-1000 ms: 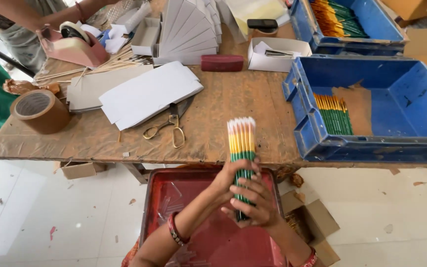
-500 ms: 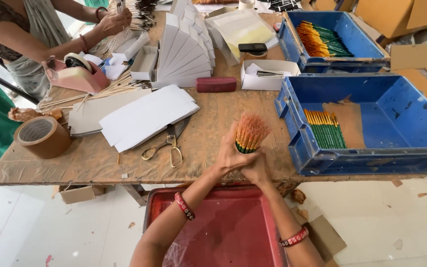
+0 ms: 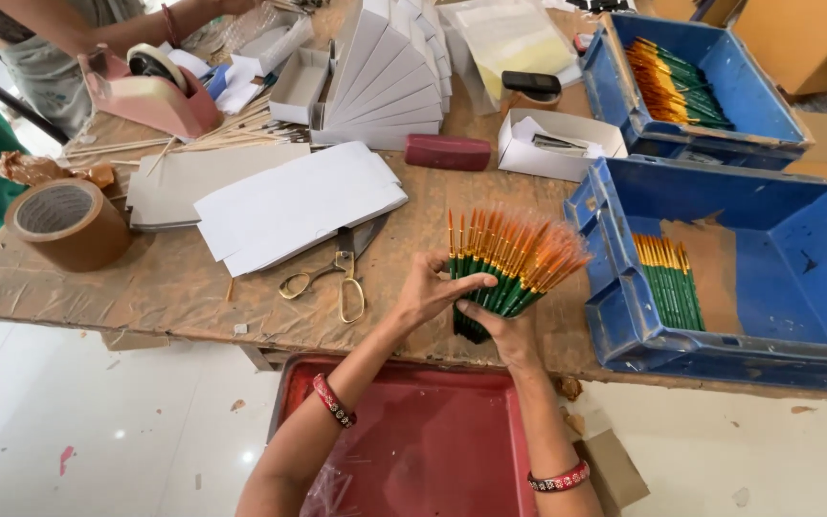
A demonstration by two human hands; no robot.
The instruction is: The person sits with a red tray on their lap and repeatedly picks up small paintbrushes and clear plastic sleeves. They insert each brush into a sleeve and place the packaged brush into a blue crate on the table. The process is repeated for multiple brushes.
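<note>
Small packing workshop: worn table (image 3: 193, 278) with stacked flat cartons (image 3: 390, 77), tape roll (image 3: 67, 222), tape dispenser (image 3: 160, 91), scissors (image 3: 332, 273), blue crates (image 3: 614, 316) of green-handled brushes (image 3: 667, 282), cardboard scraps on floor.

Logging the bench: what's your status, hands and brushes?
Left hand and right hand both grip brushes, fanned, tips up, over table. Scissors left of them, apart. Nothing blocking.
</note>
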